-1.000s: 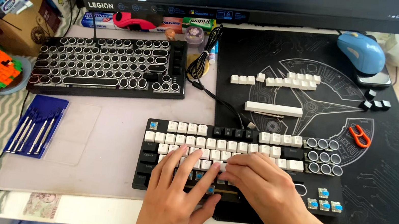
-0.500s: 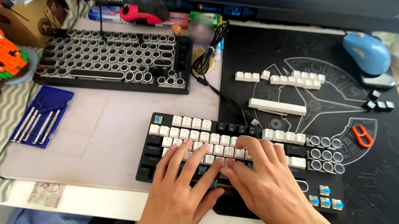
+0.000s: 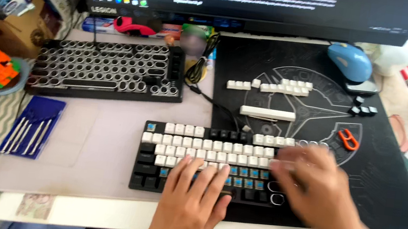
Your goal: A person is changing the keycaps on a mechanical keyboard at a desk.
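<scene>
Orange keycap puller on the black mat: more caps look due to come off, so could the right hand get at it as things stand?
Probably yes. The orange keycap puller lies bare on the black mat, just beyond the right hand over the keyboard, with nothing between them.

Single head view, steeply down, close over desk (image 3: 107,133).

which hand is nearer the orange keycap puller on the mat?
Right. The right hand lies on the right part of the keyboard, just below-left of the orange keycap puller. The left hand sits at the keyboard's bottom middle, farther left.
</scene>
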